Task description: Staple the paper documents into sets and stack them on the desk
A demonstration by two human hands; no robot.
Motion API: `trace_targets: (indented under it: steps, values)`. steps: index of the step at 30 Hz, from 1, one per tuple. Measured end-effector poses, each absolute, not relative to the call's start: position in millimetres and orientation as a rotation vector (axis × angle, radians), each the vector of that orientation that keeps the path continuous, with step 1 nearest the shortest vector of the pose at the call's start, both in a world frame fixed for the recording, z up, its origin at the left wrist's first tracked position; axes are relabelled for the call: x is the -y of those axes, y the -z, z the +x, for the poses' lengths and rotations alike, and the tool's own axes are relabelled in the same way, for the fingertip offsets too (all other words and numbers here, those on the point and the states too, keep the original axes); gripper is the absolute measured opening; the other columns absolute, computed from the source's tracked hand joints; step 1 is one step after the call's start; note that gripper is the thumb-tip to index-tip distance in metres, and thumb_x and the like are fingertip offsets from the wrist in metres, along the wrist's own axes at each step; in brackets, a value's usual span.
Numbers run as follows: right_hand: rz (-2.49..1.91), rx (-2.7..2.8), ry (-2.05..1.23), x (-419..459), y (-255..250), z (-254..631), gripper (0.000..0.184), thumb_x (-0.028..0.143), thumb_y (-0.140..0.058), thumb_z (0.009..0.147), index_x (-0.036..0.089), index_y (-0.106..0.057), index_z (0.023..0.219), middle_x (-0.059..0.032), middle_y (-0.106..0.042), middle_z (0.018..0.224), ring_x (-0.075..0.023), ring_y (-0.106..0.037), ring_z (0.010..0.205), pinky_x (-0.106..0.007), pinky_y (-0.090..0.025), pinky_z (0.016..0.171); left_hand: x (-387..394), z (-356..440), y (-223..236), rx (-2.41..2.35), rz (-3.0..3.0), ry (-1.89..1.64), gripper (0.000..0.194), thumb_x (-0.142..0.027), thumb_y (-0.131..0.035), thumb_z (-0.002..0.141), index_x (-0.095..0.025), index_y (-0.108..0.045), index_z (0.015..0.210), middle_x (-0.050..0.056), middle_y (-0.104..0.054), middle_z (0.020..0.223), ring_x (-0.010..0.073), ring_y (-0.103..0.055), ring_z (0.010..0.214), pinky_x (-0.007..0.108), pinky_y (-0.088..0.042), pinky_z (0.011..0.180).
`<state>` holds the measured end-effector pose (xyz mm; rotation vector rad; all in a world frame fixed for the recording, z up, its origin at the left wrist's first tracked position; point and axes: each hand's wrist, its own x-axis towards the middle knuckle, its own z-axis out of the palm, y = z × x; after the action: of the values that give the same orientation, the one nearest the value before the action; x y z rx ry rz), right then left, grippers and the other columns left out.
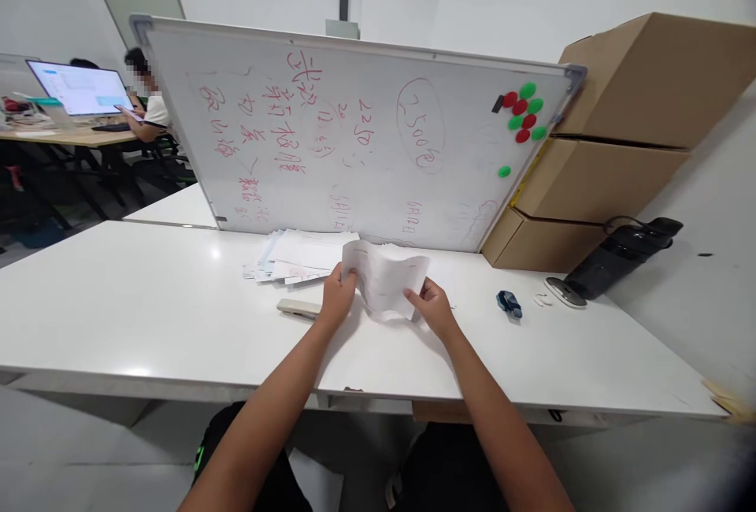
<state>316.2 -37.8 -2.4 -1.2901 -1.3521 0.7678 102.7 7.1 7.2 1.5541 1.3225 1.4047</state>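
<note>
Between my two hands a sheet of white paper (383, 280) is held up, bowed in a wave; whether it is one sheet or a few I cannot tell. My left hand (339, 295) pinches its left edge, thumb on the near face. At the right edge my right hand (432, 307) grips it the same way. A pale stapler (298, 308) lies on the desk beside my left hand, its right end hidden behind the wrist. Behind and to the left, loose papers (307, 250) are piled unevenly against the whiteboard.
A whiteboard (366, 134) with red writing and round magnets leans at the back of the white desk (147, 307). To the right stand stacked cardboard boxes (602, 173), a dark bottle (620, 256), a mouse (565, 292) and a small blue object (509, 304). Another person (154, 112) sits far left.
</note>
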Motion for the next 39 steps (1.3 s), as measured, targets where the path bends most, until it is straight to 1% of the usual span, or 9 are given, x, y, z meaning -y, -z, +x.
trace_targets:
  steps: [4, 7, 9, 11, 13, 16, 20, 28, 39]
  values:
    - [-1.344, 1.405, -0.597, 36, 4, 317, 0.024, 0.040, -0.062, 0.075, 0.021, -0.057, 0.089, 0.0006, -0.062, 0.074, -0.0165, -0.059, 0.070, -0.031, -0.049, 0.069, -5, 105, -4, -1.410, 1.766, -1.234, 0.028, -0.032, -0.036, 0.092, -0.025, -0.057, 0.108, 0.006, -0.066, 0.094, 0.0248, -0.060, 0.091, 0.037, -0.043, 0.080]
    - [-1.419, 1.440, -0.573, 33, 7, 319, 0.023, 0.039, -0.059, 0.077, 0.022, -0.054, 0.091, 0.0010, -0.062, 0.074, -0.0160, -0.058, 0.067, -0.029, -0.046, 0.064, -6, 107, -1, -1.468, 1.783, -1.168, 0.026, -0.029, -0.036, 0.091, -0.025, -0.057, 0.106, 0.006, -0.066, 0.093, 0.0262, -0.060, 0.090, 0.037, -0.044, 0.078]
    - [-1.536, 1.506, -0.565, 33, 9, 320, 0.022, 0.043, -0.058, 0.078, 0.022, -0.054, 0.077, 0.0026, -0.056, 0.062, -0.0151, -0.052, 0.057, -0.028, -0.042, 0.057, -8, 107, 1, -1.478, 1.735, -1.168, 0.023, -0.025, -0.038, 0.089, -0.024, -0.058, 0.102, 0.006, -0.066, 0.092, 0.0256, -0.059, 0.089, 0.037, -0.044, 0.077]
    - [-1.608, 1.549, -0.528, 33, 10, 321, 0.030, 0.047, -0.058, 0.078, 0.022, -0.049, 0.063, 0.0038, -0.049, 0.052, -0.0137, -0.045, 0.050, -0.027, -0.037, 0.052, -10, 106, 3, -1.446, 1.661, -1.201, 0.023, -0.021, -0.040, 0.086, -0.023, -0.058, 0.100, 0.006, -0.066, 0.095, 0.0244, -0.059, 0.091, 0.036, -0.044, 0.078]
    - [-1.571, 1.525, -0.500, 34, 10, 322, 0.033, 0.049, -0.056, 0.079, 0.021, -0.051, 0.062, 0.0023, -0.051, 0.054, -0.0138, -0.046, 0.052, -0.027, -0.036, 0.052, -11, 105, 5, -1.397, 1.564, -1.265, 0.023, -0.022, -0.042, 0.085, -0.021, -0.058, 0.101, 0.006, -0.066, 0.099, 0.0235, -0.059, 0.093, 0.035, -0.044, 0.080]
    - [-1.496, 1.512, -0.479, 34, 11, 322, 0.031, 0.048, -0.054, 0.081, 0.019, -0.058, 0.070, -0.0006, -0.059, 0.063, -0.0148, -0.051, 0.058, -0.026, -0.037, 0.055, -14, 104, 6, -1.390, 1.515, -1.307, 0.024, -0.027, -0.043, 0.088, -0.020, -0.058, 0.104, 0.007, -0.066, 0.101, 0.0237, -0.059, 0.094, 0.035, -0.044, 0.081]
    - [-1.554, 1.622, -0.404, 34, 12, 323, 0.038, 0.050, -0.053, 0.081, 0.020, -0.049, 0.058, 0.0023, -0.047, 0.051, -0.0126, -0.042, 0.050, -0.026, -0.031, 0.052, -18, 104, 7, -1.468, 1.668, -1.200, 0.022, -0.030, -0.042, 0.090, -0.021, -0.056, 0.105, 0.009, -0.065, 0.101, 0.0262, -0.059, 0.097, 0.038, -0.043, 0.083]
    - [-1.564, 1.678, -0.272, 34, 13, 323, 0.044, 0.049, -0.049, 0.083, 0.022, -0.034, 0.052, 0.0038, -0.038, 0.048, -0.0112, -0.035, 0.049, -0.025, -0.027, 0.051, -18, 101, 8, -1.495, 1.773, -1.133, 0.021, -0.031, -0.040, 0.092, -0.022, -0.053, 0.106, 0.009, -0.065, 0.101, 0.0273, -0.059, 0.100, 0.038, -0.043, 0.082]
    - [-1.529, 1.652, -0.063, 34, 16, 320, 0.043, 0.044, -0.044, 0.086, 0.022, -0.028, 0.053, 0.0038, -0.034, 0.049, -0.0113, -0.033, 0.050, -0.027, -0.026, 0.053, -17, 102, 7, -1.559, 1.800, -1.145, 0.023, -0.033, -0.037, 0.094, -0.023, -0.054, 0.106, 0.007, -0.065, 0.095, 0.0269, -0.060, 0.095, 0.038, -0.045, 0.079]
